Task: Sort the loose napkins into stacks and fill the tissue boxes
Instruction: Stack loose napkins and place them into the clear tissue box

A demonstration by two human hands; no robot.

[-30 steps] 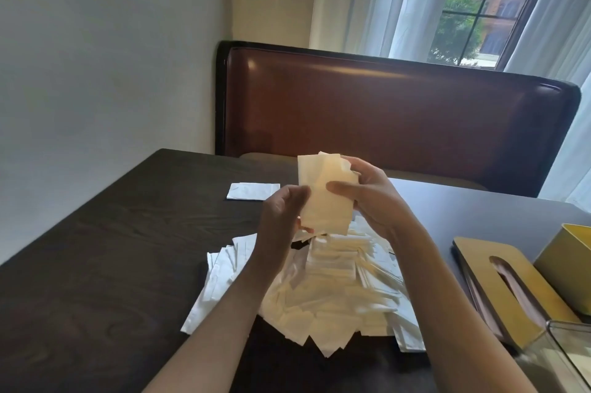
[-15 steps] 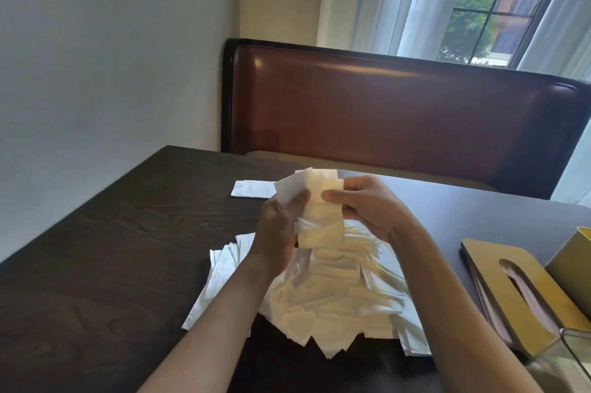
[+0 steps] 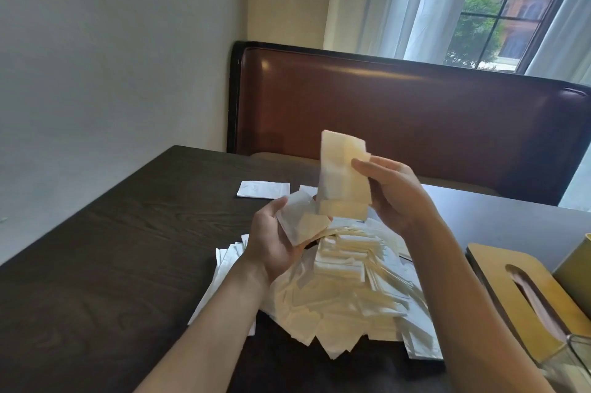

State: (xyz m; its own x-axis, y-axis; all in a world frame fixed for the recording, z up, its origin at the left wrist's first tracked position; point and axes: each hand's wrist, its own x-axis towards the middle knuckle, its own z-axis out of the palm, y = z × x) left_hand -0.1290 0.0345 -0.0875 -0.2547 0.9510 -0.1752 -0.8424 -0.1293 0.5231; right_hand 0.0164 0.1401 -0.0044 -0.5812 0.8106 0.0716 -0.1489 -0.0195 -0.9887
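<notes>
A messy heap of loose white napkins lies on the dark wooden table in front of me. Above the heap, my right hand holds a small upright bundle of cream napkins, thumb across its front. My left hand, palm up just left of it, holds a single white napkin that touches the bundle's lower edge. One folded napkin lies alone on the table, farther back. A wooden tissue box lid with an oval slot lies at the right.
A yellow box stands at the far right edge, and a clear container sits at the lower right corner. A brown leather bench back runs behind the table. A wall stands to the left, a curtained window behind.
My right hand has lifted the napkin bundle higher and turned it upright. My left hand has come away to the lower left with one napkin, palm turned up.
</notes>
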